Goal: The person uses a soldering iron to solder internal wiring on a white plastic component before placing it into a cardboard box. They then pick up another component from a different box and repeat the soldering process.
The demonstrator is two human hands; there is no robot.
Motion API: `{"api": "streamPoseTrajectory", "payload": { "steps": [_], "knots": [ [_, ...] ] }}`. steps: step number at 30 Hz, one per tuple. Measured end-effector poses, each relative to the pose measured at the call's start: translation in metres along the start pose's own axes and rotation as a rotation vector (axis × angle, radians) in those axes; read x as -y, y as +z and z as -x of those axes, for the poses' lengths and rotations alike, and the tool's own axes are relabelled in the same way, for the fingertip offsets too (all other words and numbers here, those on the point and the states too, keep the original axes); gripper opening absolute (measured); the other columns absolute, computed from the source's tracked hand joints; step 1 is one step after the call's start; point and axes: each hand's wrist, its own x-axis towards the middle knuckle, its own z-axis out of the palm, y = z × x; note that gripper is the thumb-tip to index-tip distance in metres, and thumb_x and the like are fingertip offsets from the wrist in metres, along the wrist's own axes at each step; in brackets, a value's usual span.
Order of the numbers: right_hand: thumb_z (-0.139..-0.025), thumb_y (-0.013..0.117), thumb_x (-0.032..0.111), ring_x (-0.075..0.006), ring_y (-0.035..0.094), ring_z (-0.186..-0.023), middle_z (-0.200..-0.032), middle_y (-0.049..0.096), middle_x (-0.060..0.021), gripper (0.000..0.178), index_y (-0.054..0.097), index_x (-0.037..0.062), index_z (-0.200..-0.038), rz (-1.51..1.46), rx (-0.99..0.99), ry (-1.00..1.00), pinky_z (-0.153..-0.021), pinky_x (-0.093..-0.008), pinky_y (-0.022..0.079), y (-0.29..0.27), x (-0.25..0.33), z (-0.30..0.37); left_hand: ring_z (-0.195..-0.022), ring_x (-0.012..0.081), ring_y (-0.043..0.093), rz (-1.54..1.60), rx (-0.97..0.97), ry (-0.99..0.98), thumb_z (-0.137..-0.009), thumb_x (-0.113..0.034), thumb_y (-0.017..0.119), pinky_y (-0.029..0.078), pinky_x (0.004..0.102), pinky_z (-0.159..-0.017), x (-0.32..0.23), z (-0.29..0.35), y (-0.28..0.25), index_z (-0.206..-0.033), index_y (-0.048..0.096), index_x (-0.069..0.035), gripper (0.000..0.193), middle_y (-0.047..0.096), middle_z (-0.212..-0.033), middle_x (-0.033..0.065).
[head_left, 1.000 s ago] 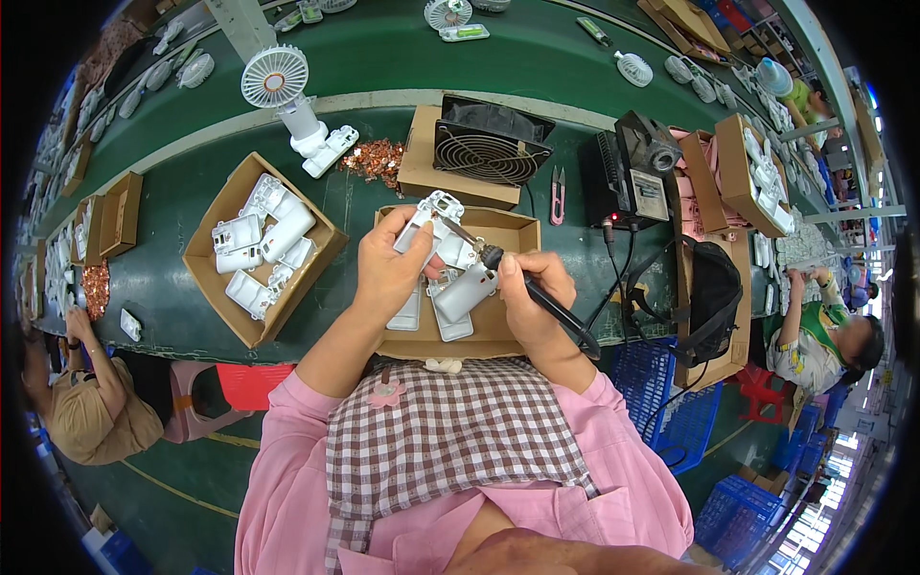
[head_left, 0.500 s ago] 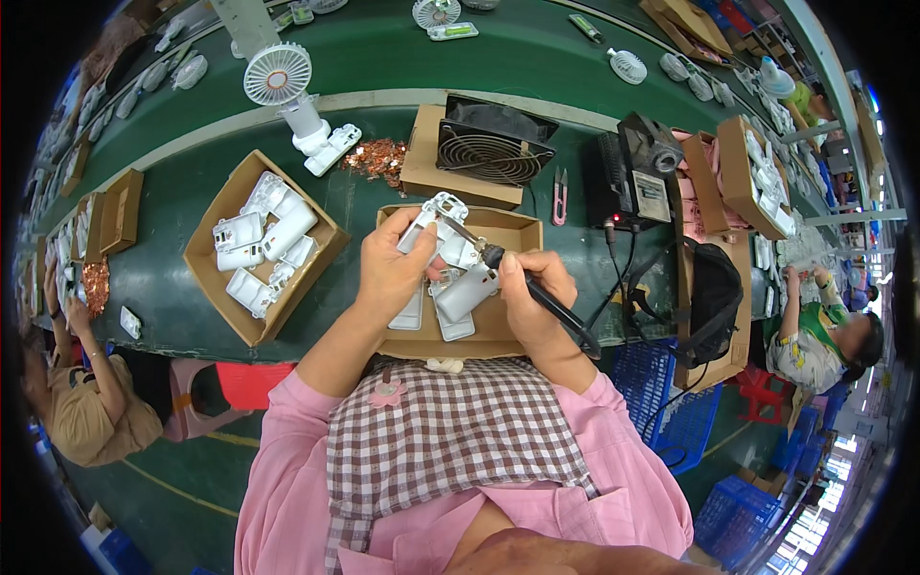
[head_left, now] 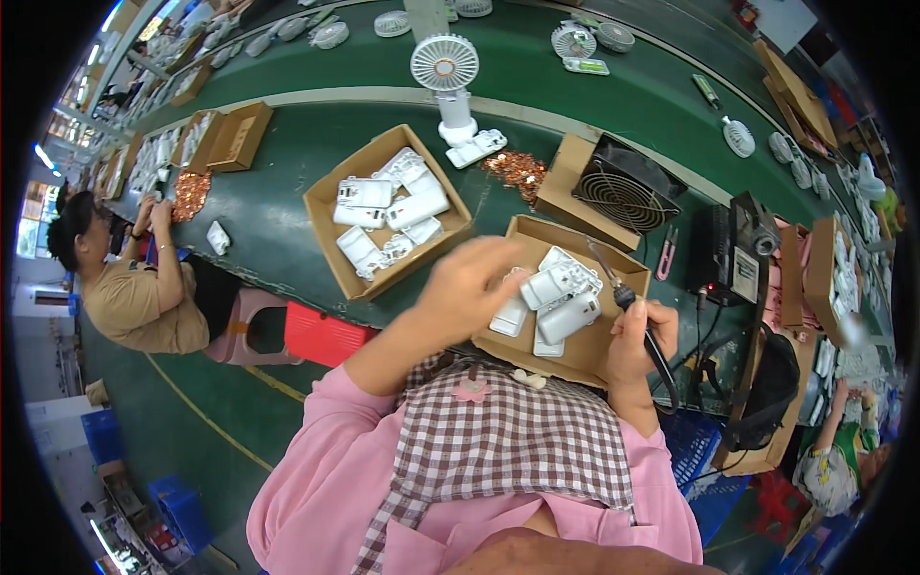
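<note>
My right hand (head_left: 644, 340) is closed round the black handle of a soldering iron (head_left: 627, 296), its metal tip pointing up and left over a cardboard box (head_left: 585, 372). In that box lie several white plastic casings (head_left: 567, 316), one with its inner face up on top of the others. My left hand (head_left: 474, 292) is over the box's left side, smeared by motion, so I cannot tell whether its fingers hold anything. Left of it stands a second cardboard box (head_left: 320, 222) with more white casings (head_left: 418, 205) in it.
Behind the boxes are a white handheld fan (head_left: 445, 65), a heap of copper-coloured bits (head_left: 517, 174) and a black fan unit (head_left: 628, 187). Pink-handled snips (head_left: 667, 253) and a black soldering station (head_left: 733, 254) are to the right. A co-worker (head_left: 144, 287) sits at left.
My left hand has moved away from the iron's tip, and the casing it held there is no longer raised. The iron has drawn away to the right. The view has turned left.
</note>
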Motion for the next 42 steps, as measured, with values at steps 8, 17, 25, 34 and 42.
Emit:
{"api": "streamPoseTrajectory", "payload": {
  "steps": [8,17,25,34,42],
  "knots": [
    [-0.091,0.057,0.007,-0.0079,0.043,-0.050,-0.062,0.049,-0.0041,0.012,0.047,0.0029,-0.085,-0.057,-0.009,0.079,-0.046,-0.0206,0.035,-0.001,-0.002,0.003,-0.106,0.0338,0.054,-0.815,0.032,-0.164,-0.072,-0.002,0.065,0.046,0.0420,-0.091,0.099,-0.017,-0.138,-0.115,0.058,-0.004,0.043,0.062,-0.110,0.0148],
    [-0.088,0.064,0.008,-0.0058,0.049,-0.054,-0.069,0.059,-0.0043,0.013,0.054,0.0009,-0.086,-0.072,0.008,0.159,-0.050,-0.0209,0.040,-0.005,-0.006,0.005,-0.098,0.0317,0.059,-0.914,0.091,-0.210,-0.081,-0.005,0.058,0.049,0.0398,-0.085,0.143,-0.011,-0.136,-0.105,0.062,-0.007,0.025,0.065,-0.101,0.0110],
    [-0.092,0.059,0.010,-0.0049,0.043,-0.052,-0.069,0.050,-0.0007,0.011,0.051,0.0042,-0.086,-0.055,0.015,0.143,-0.048,-0.0201,0.034,-0.002,-0.005,0.005,-0.110,0.0351,0.050,-0.699,0.040,0.217,-0.068,-0.005,0.064,0.044,0.0429,-0.094,0.116,-0.019,-0.106,-0.115,0.056,-0.005,0.048,0.053,-0.116,0.0156],
    [-0.091,0.060,0.009,-0.0043,0.042,-0.052,-0.064,0.049,0.0001,0.013,0.050,0.0031,-0.085,-0.117,-0.005,0.210,-0.048,-0.0197,0.032,0.001,-0.002,0.004,-0.092,0.0306,0.053,-0.875,0.368,0.150,-0.073,-0.024,0.071,0.047,0.0393,-0.079,0.109,-0.028,-0.084,-0.107,0.055,-0.001,0.044,0.054,-0.097,0.0133],
    [-0.091,0.060,0.008,-0.0046,0.042,-0.052,-0.064,0.049,-0.0002,0.012,0.050,0.0027,-0.086,-0.096,0.014,0.212,-0.048,-0.0199,0.032,0.000,-0.003,0.003,-0.093,0.0277,0.056,-1.038,0.357,0.241,-0.075,-0.027,0.069,0.053,0.0352,-0.068,0.122,-0.026,-0.076,-0.117,0.053,0.000,0.053,0.056,-0.095,0.0128]
  ]
}}
